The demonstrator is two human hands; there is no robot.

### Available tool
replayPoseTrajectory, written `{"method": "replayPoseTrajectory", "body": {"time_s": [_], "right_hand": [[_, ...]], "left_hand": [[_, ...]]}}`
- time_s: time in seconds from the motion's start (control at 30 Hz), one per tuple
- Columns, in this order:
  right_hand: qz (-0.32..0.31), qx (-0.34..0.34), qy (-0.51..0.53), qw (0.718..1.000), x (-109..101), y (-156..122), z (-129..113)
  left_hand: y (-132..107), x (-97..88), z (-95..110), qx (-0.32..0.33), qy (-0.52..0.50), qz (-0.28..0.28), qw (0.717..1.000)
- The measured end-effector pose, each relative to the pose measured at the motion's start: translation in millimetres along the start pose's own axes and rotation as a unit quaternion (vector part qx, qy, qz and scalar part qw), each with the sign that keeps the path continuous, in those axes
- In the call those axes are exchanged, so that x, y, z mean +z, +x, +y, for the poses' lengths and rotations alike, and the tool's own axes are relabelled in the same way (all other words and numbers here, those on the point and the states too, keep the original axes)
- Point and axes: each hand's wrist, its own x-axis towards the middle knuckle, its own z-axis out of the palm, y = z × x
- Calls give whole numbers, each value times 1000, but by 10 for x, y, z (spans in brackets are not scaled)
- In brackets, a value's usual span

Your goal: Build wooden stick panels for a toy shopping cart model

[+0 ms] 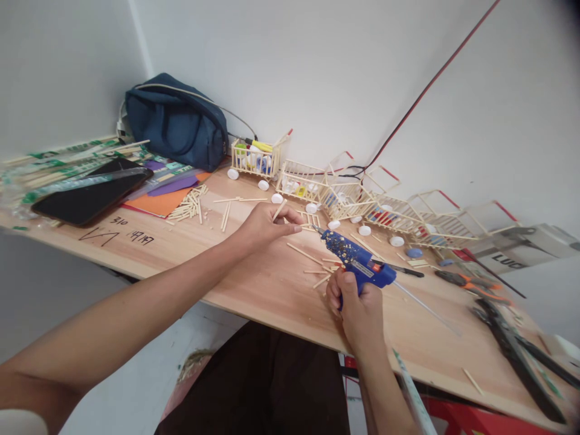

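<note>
My right hand (356, 305) is closed around the grip of a blue glue gun (356, 257), whose nozzle points left toward my left hand. My left hand (267, 225) pinches a thin wooden stick (280, 209) just above the wooden tabletop (272, 290). The nozzle tip sits close to my left fingertips, beside a small frame of sticks (310, 220) lying on the board. Several loose sticks (312, 260) lie between my two hands.
A row of small stick-built carts (344, 196) with white wheels runs along the wall. A dark blue bag (179, 124), a black phone (90, 193), coloured paper and a stick pile (188, 205) lie at the left. Pliers and cutters (480, 287) lie at the right.
</note>
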Motion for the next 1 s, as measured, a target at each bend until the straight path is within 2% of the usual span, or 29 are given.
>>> {"method": "replayPoseTrajectory", "body": {"time_s": [0.63,1.0], "right_hand": [[1,1,18,1000,24,3,-45],[7,-7,7,1000,2,-1,12]], "left_hand": [[1,-7,-18,1,11,-1,1000],[-4,-13,-3,1,9,0,1000]]}}
